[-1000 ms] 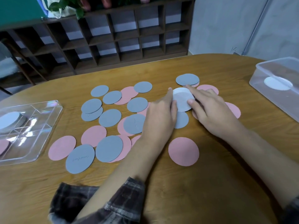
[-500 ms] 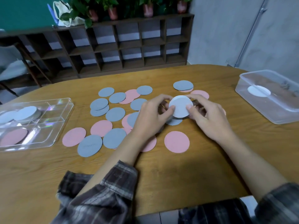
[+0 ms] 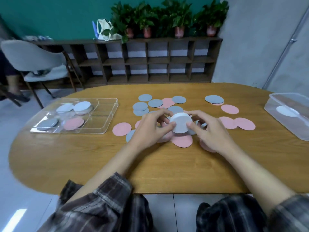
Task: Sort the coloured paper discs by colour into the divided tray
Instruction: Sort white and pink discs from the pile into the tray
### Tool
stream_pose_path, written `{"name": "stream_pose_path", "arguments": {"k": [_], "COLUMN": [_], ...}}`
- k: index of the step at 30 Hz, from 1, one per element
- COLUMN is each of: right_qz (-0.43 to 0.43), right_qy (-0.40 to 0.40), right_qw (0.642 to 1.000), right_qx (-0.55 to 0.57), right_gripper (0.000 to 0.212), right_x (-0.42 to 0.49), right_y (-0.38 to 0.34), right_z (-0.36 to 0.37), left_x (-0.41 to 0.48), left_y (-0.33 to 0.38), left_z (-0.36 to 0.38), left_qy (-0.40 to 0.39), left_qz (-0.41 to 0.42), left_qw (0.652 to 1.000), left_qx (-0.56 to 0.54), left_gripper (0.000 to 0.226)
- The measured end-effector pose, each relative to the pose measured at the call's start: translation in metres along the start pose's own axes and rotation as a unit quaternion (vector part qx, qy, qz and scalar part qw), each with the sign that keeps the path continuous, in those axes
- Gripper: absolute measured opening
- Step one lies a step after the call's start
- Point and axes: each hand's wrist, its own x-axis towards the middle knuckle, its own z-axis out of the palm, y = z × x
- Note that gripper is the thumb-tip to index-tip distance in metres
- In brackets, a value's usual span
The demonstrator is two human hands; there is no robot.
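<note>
Both hands: left hand (image 3: 148,126) and right hand (image 3: 212,131) pinch the white disc stack (image 3: 181,122) by its rim, above the table's (image 3: 167,164) middle.
Tray: divided tray (image 3: 98,122) near the left edge, whites already inside.
Risk: a slack pinch may fan the stack, scattering discs.

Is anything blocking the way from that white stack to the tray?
Nothing upright: only a flat pink disc and grey discs lie on the table between the white stack and the divided tray.
</note>
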Motion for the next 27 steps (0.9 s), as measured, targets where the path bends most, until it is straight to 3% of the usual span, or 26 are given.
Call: {"name": "stream_pose_path", "arguments": {"k": [12,27], "right_qz": [-0.060,-0.090], "right_qy": [-0.080,-0.146], "right_qw": [0.995,0.984], "right_qx": [0.006,0.048], "right_gripper": [0.024,0.015], "right_x": [0.047,0.137], "right_y": [-0.091,-0.166], "right_z": [0.098,0.212], "left_x": [-0.045,-0.053], "left_y": [-0.048,-0.121], "left_z": [-0.134,-0.250], "left_qy": [0.038,0.115], "left_qz": [-0.046,-0.152], "left_qw": [0.997,0.981], "left_qx": [0.041,0.035], "left_gripper": [0.018,0.016]}}
